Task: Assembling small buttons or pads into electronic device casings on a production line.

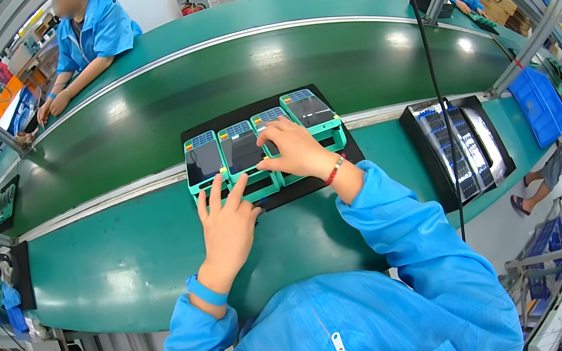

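Note:
Several payment terminals with dark screens and coloured keypads sit in green frames, side by side on a black tray [284, 195]. My left hand [225, 232] lies at the near edge of the leftmost terminal [204, 160] and its neighbour [241, 149], fingers spread, fingertips against the green frames. Over the third terminal [269, 116] my right hand [297, 150] is bent, covering most of its screen. Its thumb and index finger stand apart, close to the neighbour's right edge, with nothing visible between them. The rightmost terminal [309, 108] is mostly uncovered.
The tray straddles a metal rail [112, 198] between the green bench [117, 272] and the belt [136, 118]. At right are a black tray of dark parts [454, 152], a hanging black cable [427, 52] and a blue bin [539, 106]. A co-worker [93, 39] works across the belt.

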Demonstrator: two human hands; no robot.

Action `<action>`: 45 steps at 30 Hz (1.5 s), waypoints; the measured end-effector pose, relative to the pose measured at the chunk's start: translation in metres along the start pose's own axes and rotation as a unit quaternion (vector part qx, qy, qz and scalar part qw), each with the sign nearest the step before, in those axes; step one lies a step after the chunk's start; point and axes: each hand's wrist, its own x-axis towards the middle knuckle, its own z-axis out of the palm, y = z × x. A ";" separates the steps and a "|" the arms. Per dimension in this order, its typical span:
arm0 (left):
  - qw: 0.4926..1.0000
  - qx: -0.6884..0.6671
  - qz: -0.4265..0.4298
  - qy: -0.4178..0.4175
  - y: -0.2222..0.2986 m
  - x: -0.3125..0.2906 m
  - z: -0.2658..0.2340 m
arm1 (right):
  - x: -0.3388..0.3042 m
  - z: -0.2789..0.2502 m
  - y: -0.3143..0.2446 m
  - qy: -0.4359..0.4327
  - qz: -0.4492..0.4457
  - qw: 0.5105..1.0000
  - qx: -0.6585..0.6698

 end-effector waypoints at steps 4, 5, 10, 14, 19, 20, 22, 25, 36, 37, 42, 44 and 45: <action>0.968 -0.232 -0.095 0.020 -0.003 0.000 -0.018 | -0.005 0.004 -0.001 0.045 -0.029 0.998 -0.045; 0.964 -0.242 -0.104 0.025 -0.004 -0.002 -0.022 | -0.010 0.003 -0.006 0.085 -0.085 0.992 -0.049; 0.949 -0.293 -0.111 0.036 0.004 -0.005 -0.021 | -0.042 -0.030 -0.040 -0.073 -0.031 0.950 0.303; 0.959 -0.271 -0.069 0.047 0.021 0.004 -0.012 | -0.051 -0.027 -0.042 -0.018 -0.075 0.948 0.310; 0.930 -0.332 -0.155 0.020 0.015 0.013 -0.002 | -0.066 -0.043 -0.044 0.175 -0.141 0.958 0.176; 0.956 -0.270 -0.110 0.034 0.018 0.017 0.000 | -0.065 -0.041 -0.028 0.254 -0.103 0.950 0.147; 0.984 -0.161 -0.020 0.076 0.034 0.017 0.009 | -0.062 -0.037 -0.004 0.307 -0.047 0.944 0.110; 0.995 -0.088 0.029 0.035 0.051 0.024 0.012 | -0.058 -0.013 0.021 0.319 -0.025 0.945 0.076; 0.998 0.003 0.070 -0.005 0.053 0.045 0.031 | -0.067 -0.019 0.037 0.287 0.034 0.954 -0.080; 0.998 0.002 0.070 -0.007 0.054 0.045 0.031 | -0.065 -0.024 0.047 0.274 0.061 0.958 -0.059; 0.997 0.004 0.074 -0.016 0.055 0.048 0.027 | -0.050 -0.040 0.053 0.139 0.084 0.979 -0.123; 0.999 -0.030 0.039 0.006 0.058 0.046 0.020 | -0.046 -0.044 0.054 0.069 0.136 0.984 -0.095; 0.997 -0.063 0.035 -0.001 0.057 0.045 0.013 | -0.044 -0.045 0.054 0.079 0.117 0.984 -0.108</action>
